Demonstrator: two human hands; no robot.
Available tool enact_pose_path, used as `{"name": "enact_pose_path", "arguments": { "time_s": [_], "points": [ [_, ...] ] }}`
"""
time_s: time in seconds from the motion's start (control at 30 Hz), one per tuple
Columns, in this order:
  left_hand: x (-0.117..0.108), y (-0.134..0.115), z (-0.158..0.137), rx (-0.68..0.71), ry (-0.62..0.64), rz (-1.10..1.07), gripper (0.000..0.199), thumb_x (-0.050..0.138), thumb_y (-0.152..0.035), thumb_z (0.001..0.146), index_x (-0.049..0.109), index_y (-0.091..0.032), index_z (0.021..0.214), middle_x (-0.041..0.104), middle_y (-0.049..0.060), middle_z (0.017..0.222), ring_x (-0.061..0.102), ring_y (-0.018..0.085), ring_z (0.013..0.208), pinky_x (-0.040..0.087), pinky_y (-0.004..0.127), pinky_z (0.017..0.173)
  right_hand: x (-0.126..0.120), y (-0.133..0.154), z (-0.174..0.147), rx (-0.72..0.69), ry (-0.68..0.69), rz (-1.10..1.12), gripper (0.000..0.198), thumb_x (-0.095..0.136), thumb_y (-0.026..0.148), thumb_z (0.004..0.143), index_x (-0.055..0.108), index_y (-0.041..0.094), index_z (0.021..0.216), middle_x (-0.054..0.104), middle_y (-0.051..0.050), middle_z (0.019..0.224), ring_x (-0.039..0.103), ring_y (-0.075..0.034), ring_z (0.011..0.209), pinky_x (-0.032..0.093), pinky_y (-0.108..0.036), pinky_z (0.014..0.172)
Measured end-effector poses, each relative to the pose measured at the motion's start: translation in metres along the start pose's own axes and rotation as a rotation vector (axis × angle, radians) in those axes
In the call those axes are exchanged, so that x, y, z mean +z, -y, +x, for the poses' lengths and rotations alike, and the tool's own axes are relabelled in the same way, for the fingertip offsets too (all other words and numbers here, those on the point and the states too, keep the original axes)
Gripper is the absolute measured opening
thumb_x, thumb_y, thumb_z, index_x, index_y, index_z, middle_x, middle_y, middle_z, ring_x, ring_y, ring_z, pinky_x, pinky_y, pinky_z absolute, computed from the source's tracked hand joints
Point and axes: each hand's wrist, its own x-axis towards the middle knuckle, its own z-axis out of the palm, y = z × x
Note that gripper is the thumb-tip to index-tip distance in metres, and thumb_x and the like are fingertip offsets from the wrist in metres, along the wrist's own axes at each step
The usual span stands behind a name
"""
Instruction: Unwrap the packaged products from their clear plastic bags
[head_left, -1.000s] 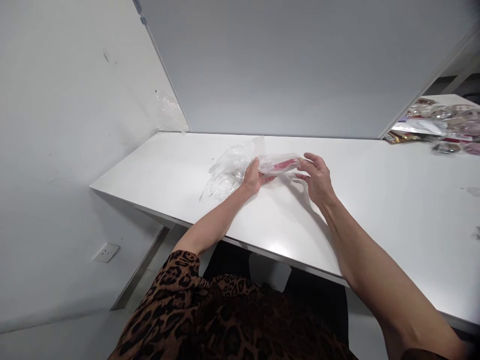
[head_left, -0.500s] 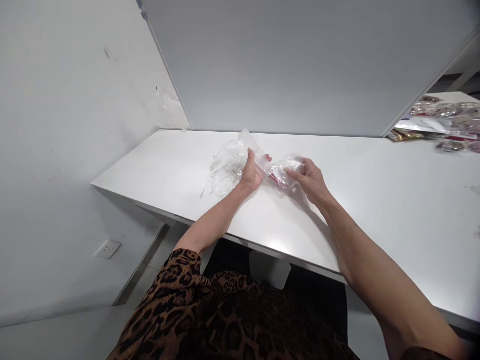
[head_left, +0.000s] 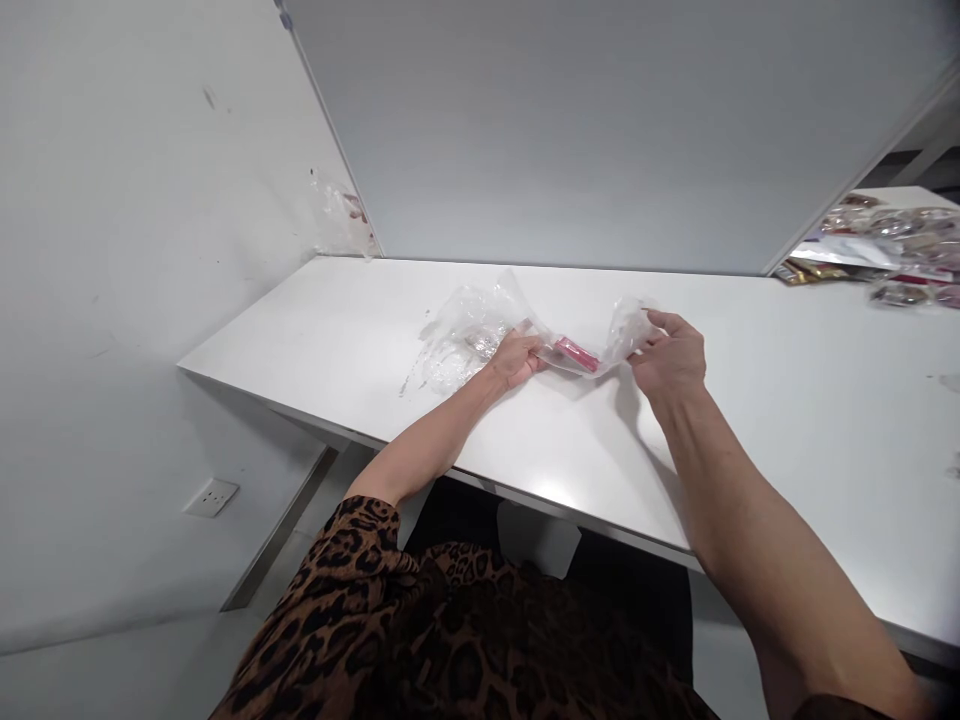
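A clear plastic bag [head_left: 628, 328] is stretched between my two hands above the white table. Inside its middle part shows a small pink-red item [head_left: 577, 354], whose kind I cannot make out. My left hand [head_left: 519, 358] is closed on the bag's left part, the thumb lying over the plastic. At the bag's right end, my right hand [head_left: 671, 352] pinches the crumpled plastic between thumb and fingers. A heap of crumpled clear plastic [head_left: 465, 335] lies left of and behind my left hand; where it ends and the held bag begins is hard to see.
The white table [head_left: 300, 340] meets a grey partition panel [head_left: 570, 140] at the back and a white wall at the left. Past the panel on the right lie several plastic-wrapped packets [head_left: 900, 240]. A clear bag [head_left: 337, 215] is at the far left corner.
My right hand has moved right and pulled the bag out longer. My left hand has turned, its thumb now down over the plastic. The pink-red item shows more fully.
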Motion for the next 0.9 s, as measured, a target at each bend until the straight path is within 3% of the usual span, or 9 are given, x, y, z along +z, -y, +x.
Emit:
{"name": "enact_pose_path", "arguments": {
  "time_s": [0.07, 0.13, 0.2, 0.27, 0.37, 0.43, 0.63, 0.8, 0.9],
  "points": [
    [0.000, 0.002, 0.002, -0.005, -0.029, 0.002, 0.066, 0.061, 0.000, 0.071, 0.050, -0.020, 0.132, 0.061, -0.007, 0.072, 0.061, 0.009, 0.065, 0.058, 0.032, 0.082, -0.006, 0.006, 0.001, -0.291, -0.154, -0.232, 0.036, 0.066, 0.021, 0.068, 0.053, 0.025, 0.101, 0.061, -0.004, 0.109, 0.062, -0.023, 0.106, 0.055, -0.049, 0.099],
    [0.001, 0.004, 0.003, 0.018, -0.068, 0.041, 0.052, 0.064, -0.001, 0.071, 0.056, -0.019, 0.118, 0.058, -0.008, 0.067, 0.054, 0.006, 0.057, 0.052, 0.024, 0.069, -0.010, 0.013, -0.004, -0.713, -0.196, -0.467, 0.049, 0.068, 0.022, 0.070, 0.051, 0.025, 0.115, 0.057, -0.009, 0.128, 0.053, -0.029, 0.126, 0.040, -0.058, 0.115],
    [0.002, 0.006, 0.003, 0.064, -0.103, 0.117, 0.031, 0.064, -0.001, 0.072, 0.059, -0.018, 0.098, 0.052, -0.009, 0.059, 0.045, 0.005, 0.050, 0.043, 0.022, 0.060, -0.010, 0.018, -0.016, -1.039, -0.081, -0.649, 0.046, 0.066, 0.028, 0.080, 0.052, 0.022, 0.124, 0.055, -0.014, 0.134, 0.047, -0.033, 0.134, 0.033, -0.061, 0.118],
    [0.004, 0.008, 0.002, 0.117, -0.124, 0.172, 0.019, 0.063, -0.001, 0.074, 0.058, -0.017, 0.082, 0.049, -0.009, 0.055, 0.040, 0.005, 0.048, 0.038, 0.023, 0.057, -0.004, 0.018, -0.033, -1.141, 0.166, -0.833, 0.040, 0.061, 0.037, 0.091, 0.056, 0.021, 0.126, 0.060, -0.016, 0.129, 0.050, -0.035, 0.131, 0.036, -0.061, 0.115],
    [0.004, 0.009, -0.001, 0.182, -0.088, 0.183, 0.010, 0.064, -0.006, 0.079, 0.063, -0.015, 0.075, 0.059, -0.004, 0.061, 0.050, 0.007, 0.054, 0.043, 0.025, 0.063, 0.008, 0.010, -0.057, -1.002, 0.592, -1.198, 0.054, 0.061, 0.050, 0.092, 0.054, 0.022, 0.139, 0.063, -0.017, 0.133, 0.055, -0.040, 0.125, 0.043, -0.063, 0.107],
    [0.004, 0.009, -0.002, 0.200, -0.051, 0.180, 0.006, 0.067, -0.011, 0.082, 0.067, -0.014, 0.076, 0.065, -0.002, 0.067, 0.058, 0.010, 0.060, 0.047, 0.026, 0.068, 0.012, 0.005, -0.065, -0.861, 0.734, -1.374, 0.067, 0.060, 0.050, 0.092, 0.045, 0.021, 0.150, 0.059, -0.019, 0.143, 0.056, -0.043, 0.124, 0.048, -0.063, 0.101],
    [0.005, 0.003, -0.001, 0.202, -0.046, 0.162, 0.006, 0.070, -0.018, 0.088, 0.071, -0.013, 0.086, 0.071, 0.000, 0.074, 0.065, 0.010, 0.064, 0.053, 0.026, 0.073, 0.007, 0.012, -0.049, -0.447, 0.635, -1.157, 0.086, 0.060, 0.055, 0.092, 0.026, 0.017, 0.161, 0.070, -0.019, 0.125, 0.070, -0.033, 0.098, 0.060, -0.047, 0.083],
    [0.008, -0.002, -0.007, 0.105, -0.049, 0.063, 0.013, 0.076, -0.023, 0.089, 0.067, -0.012, 0.091, 0.073, 0.002, 0.078, 0.070, 0.011, 0.070, 0.057, 0.030, 0.085, 0.001, 0.016, -0.034, -0.400, 0.481, -1.076, 0.082, 0.061, 0.046, 0.090, 0.031, 0.016, 0.160, 0.074, -0.017, 0.117, 0.071, -0.028, 0.087, 0.059, -0.046, 0.085],
    [0.009, 0.001, -0.011, 0.057, 0.021, 0.106, 0.037, 0.077, -0.022, 0.089, 0.062, -0.017, 0.122, 0.075, 0.001, 0.083, 0.071, 0.012, 0.072, 0.056, 0.033, 0.088, -0.001, 0.014, -0.030, -0.395, 0.436, -1.106, 0.074, 0.057, 0.049, 0.093, 0.040, 0.013, 0.155, 0.076, -0.017, 0.108, 0.071, -0.029, 0.084, 0.056, -0.048, 0.090]
  ]
}}
